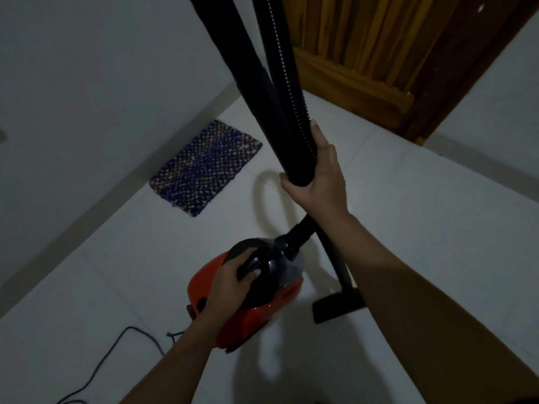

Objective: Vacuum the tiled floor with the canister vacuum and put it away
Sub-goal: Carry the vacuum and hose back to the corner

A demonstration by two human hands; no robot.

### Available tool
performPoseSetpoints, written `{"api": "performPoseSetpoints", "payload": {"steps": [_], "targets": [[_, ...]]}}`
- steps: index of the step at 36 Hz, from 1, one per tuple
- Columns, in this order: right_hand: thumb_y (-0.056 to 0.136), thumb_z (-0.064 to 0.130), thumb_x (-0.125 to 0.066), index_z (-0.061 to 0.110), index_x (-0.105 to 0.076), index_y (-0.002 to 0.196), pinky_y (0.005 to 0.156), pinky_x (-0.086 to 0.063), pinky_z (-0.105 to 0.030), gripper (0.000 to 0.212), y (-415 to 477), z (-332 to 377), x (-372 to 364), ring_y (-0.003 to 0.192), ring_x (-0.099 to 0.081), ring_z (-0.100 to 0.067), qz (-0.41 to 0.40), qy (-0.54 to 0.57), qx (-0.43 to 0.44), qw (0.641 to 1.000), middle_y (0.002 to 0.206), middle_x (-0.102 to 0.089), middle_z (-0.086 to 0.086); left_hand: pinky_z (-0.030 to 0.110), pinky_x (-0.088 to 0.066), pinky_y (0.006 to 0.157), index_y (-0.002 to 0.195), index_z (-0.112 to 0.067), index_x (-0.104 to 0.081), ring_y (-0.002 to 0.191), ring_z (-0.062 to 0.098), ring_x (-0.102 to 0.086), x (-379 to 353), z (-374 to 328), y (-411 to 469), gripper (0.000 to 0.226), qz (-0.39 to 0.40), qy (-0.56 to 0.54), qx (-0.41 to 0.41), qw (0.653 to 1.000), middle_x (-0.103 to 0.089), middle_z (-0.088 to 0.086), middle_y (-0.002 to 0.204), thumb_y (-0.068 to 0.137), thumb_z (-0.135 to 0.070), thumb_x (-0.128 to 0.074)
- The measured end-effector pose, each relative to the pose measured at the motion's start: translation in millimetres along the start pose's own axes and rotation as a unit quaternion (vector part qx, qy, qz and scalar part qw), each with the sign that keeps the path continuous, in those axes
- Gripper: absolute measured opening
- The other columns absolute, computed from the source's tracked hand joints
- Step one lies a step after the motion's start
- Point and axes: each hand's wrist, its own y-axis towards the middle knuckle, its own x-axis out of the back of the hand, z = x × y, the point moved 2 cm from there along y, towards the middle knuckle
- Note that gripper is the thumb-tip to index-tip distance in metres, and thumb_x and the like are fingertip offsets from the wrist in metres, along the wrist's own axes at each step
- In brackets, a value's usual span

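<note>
The right hand (318,167) has its grip clenched around the black hose (287,91); below it, the left hand (230,279) grasps the red canister vacuum (256,313) by its handle.

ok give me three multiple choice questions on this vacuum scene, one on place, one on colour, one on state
1. Where does the woven blue patterned mat lie?
A. beside the white wall
B. under the canister
C. against the wooden door

2. What colour is the canister vacuum's body?
A. green
B. red with a black top
C. white

3. What is the right hand doing?
A. hanging free
B. holding the power cord
C. gripping the black ribbed hose

Answers: 1 A, it lies along the wall's base; 2 B, red shell, black top; 3 C, fingers wrap the hose while the left hand holds the black carry handle.
</note>
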Motion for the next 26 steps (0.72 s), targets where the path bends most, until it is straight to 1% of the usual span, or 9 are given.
{"api": "performPoseSetpoints", "payload": {"steps": [5, 7, 10, 13, 15, 17, 19, 23, 26], "targets": [[0.073, 0.035, -0.070, 0.009, -0.024, 0.149, 0.084, -0.048, -0.030, 0.093, 63.0, 63.4, 1.5, 0.104, -0.051, -0.021, -0.007, 0.037, 0.031, 0.999, 0.120, -0.053, -0.018, 0.030, -0.043, 0.102, 0.131, -0.016, -0.055, 0.115, 0.012, -0.055, 55.9, -48.0, 14.4, 0.048, -0.024, -0.046, 0.030, 0.998, -0.061, -0.007, 0.118, 0.086, -0.005, -0.063], [0.073, 0.031, -0.074, 0.010, -0.024, 0.150, 0.083, -0.047, -0.026, 0.094, 84.4, 79.7, -8.5, 0.103, -0.053, -0.021, -0.004, 0.036, 0.038, 0.999, 0.118, -0.053, -0.016, 0.029, -0.043, 0.102, 0.131, -0.016, -0.055, 0.116, 0.012, -0.055, 76.2, -57.9, 26.8, 0.047, -0.030, -0.061, 0.028, 0.997, -0.060, -0.007, 0.118, 0.086, -0.005, -0.063], [0.071, 0.028, -0.079, 0.010, -0.024, 0.150, 0.085, -0.048, -0.030, 0.097, 117.1, 94.7, -33.9, 0.105, -0.054, -0.023, 0.006, 0.027, 0.059, 0.998, 0.121, -0.053, -0.017, 0.026, -0.039, 0.100, 0.132, -0.016, -0.054, 0.117, 0.011, -0.052, 103.7, -62.4, 55.9, 0.048, -0.034, -0.085, 0.035, 0.995, -0.058, -0.007, 0.120, 0.087, -0.003, -0.062], [0.071, 0.027, -0.080, 0.011, -0.024, 0.150, 0.087, -0.049, -0.032, 0.099, 154.4, 104.2, -68.8, 0.105, -0.052, -0.022, 0.024, 0.020, 0.063, 0.998, 0.118, -0.053, -0.016, 0.028, -0.042, 0.101, 0.132, -0.014, -0.054, 0.117, 0.015, -0.054, 131.8, -55.4, 97.1, 0.049, -0.041, -0.084, 0.044, 0.995, -0.061, -0.002, 0.121, 0.085, -0.002, -0.063], [0.071, 0.028, -0.079, 0.012, -0.023, 0.150, 0.087, -0.050, -0.034, 0.098, 178.5, 105.6, -94.2, 0.102, -0.054, -0.023, 0.027, 0.023, 0.061, 0.998, 0.112, -0.054, -0.013, 0.028, -0.046, 0.096, 0.132, -0.014, -0.054, 0.113, 0.019, -0.058, 148.4, -48.5, 127.6, 0.049, -0.040, -0.075, 0.044, 0.995, -0.063, -0.002, 0.116, 0.085, -0.004, -0.064], [0.071, 0.030, -0.077, 0.014, -0.022, 0.150, 0.088, -0.050, -0.038, 0.098, 203.5, 108.5, -120.1, 0.102, -0.054, -0.023, 0.038, 0.026, 0.060, 0.997, 0.111, -0.053, -0.012, 0.022, -0.043, 0.087, 0.132, -0.012, -0.053, 0.110, 0.021, -0.059, 164.8, -41.7, 157.8, 0.047, -0.050, -0.062, 0.055, 0.995, -0.063, 0.001, 0.112, 0.086, -0.007, -0.064], [0.071, 0.032, -0.076, 0.015, -0.022, 0.150, 0.090, -0.050, -0.042, 0.098, 227.0, 107.5, -144.4, 0.104, -0.054, -0.025, 0.052, 0.026, 0.064, 0.996, 0.112, -0.053, -0.013, 0.022, -0.038, 0.088, 0.134, -0.011, -0.051, 0.112, 0.022, -0.057, 178.3, -35.6, 184.3, 0.048, -0.045, -0.040, 0.067, 0.996, -0.063, 0.009, 0.121, 0.088, -0.009, -0.063], [0.072, 0.034, -0.074, 0.014, -0.022, 0.150, 0.095, -0.047, -0.038, 0.096, 277.2, 106.7, -186.2, 0.110, -0.053, -0.025, 0.079, 0.046, 0.062, 0.994, 0.116, -0.053, -0.014, 0.020, -0.039, 0.088, 0.138, -0.016, -0.047, 0.115, 0.025, -0.059, 214.1, -24.0, 234.6, 0.053, -0.057, -0.019, 0.093, 0.994, -0.062, 0.011, 0.127, 0.088, -0.010, -0.063], [0.073, 0.036, -0.071, 0.008, -0.026, 0.149, 0.097, -0.042, -0.032, 0.093, 314.0, 105.8, -215.9, 0.114, -0.052, -0.028, 0.084, 0.073, 0.058, 0.992, 0.121, -0.053, -0.017, 0.025, -0.041, 0.096, 0.139, -0.019, -0.046, 0.121, 0.025, -0.056, 241.1, -21.0, 270.0, 0.054, -0.069, -0.008, 0.101, 0.993, -0.059, 0.010, 0.133, 0.088, -0.010, -0.062]]}}
